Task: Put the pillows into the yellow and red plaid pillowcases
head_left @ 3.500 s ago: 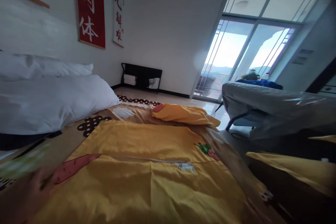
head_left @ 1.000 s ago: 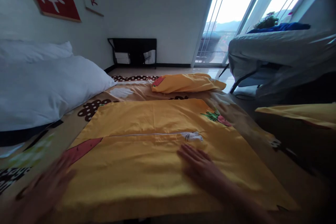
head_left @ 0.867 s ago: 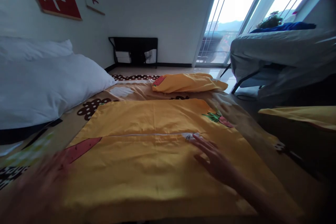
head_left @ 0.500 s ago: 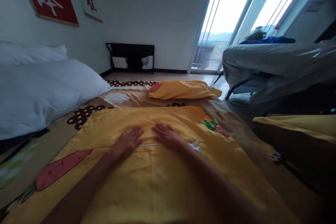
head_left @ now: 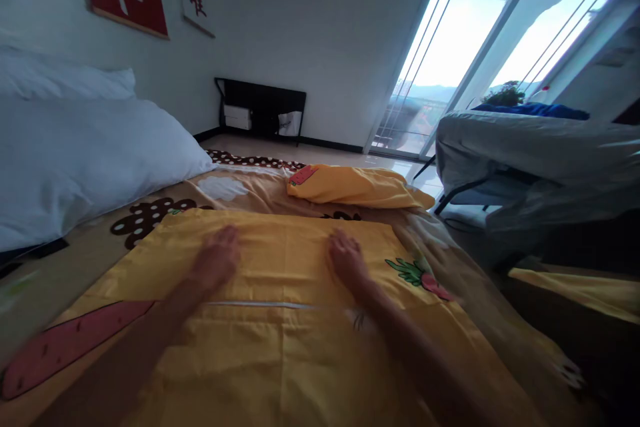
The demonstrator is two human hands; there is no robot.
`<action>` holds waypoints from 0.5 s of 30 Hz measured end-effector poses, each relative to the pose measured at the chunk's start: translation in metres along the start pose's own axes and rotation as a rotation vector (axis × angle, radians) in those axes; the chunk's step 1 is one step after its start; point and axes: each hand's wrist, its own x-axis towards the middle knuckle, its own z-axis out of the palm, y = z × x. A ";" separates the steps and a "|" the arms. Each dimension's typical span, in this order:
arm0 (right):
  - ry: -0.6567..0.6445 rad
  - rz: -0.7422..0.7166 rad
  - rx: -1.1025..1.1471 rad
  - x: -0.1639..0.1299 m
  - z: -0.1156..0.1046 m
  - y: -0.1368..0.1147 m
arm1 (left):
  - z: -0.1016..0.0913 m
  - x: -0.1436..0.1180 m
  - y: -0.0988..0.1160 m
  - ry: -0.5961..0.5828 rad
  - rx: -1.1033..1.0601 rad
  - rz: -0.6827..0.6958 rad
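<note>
A yellow fabric cover with printed carrots lies spread flat on the bed. A thin whitish line, like a zip or seam, crosses its middle. My left hand rests on the far left part of the cover, palm down with fingers stretched forward. Level with it, my right hand lies flat on the right part, its fingers also extended. Both are slightly blurred, and nothing shows in either. Beyond the cover, a folded yellow cloth with a carrot print lies near the bed's far edge.
White pillows are piled at the left on a brown patterned bedsheet. A black shelf stands by the far wall. To the right, a plastic-covered table stands before a glass door. Yellow fabric hangs in at the right edge.
My hands have moved apart across the cover, the left one leftward and the right one rightward. The camera view has tilted and shifted slightly.
</note>
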 end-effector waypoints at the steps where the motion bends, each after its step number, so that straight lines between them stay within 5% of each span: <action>1: -0.028 -0.124 0.031 0.005 0.006 -0.025 | 0.000 0.012 0.026 -0.057 -0.070 0.103; 4: -0.079 -0.322 0.098 0.018 0.018 -0.066 | 0.005 0.044 0.067 -0.090 -0.213 0.187; 6: -0.096 -0.289 0.103 0.026 0.022 -0.051 | 0.009 0.058 0.054 -0.056 -0.234 0.129; 12: -0.123 0.230 -0.034 0.021 0.011 0.116 | 0.001 0.048 -0.067 -0.055 -0.211 -0.343; 15: -0.111 0.340 -0.078 0.010 0.011 0.159 | -0.008 0.025 -0.097 -0.017 -0.186 -0.482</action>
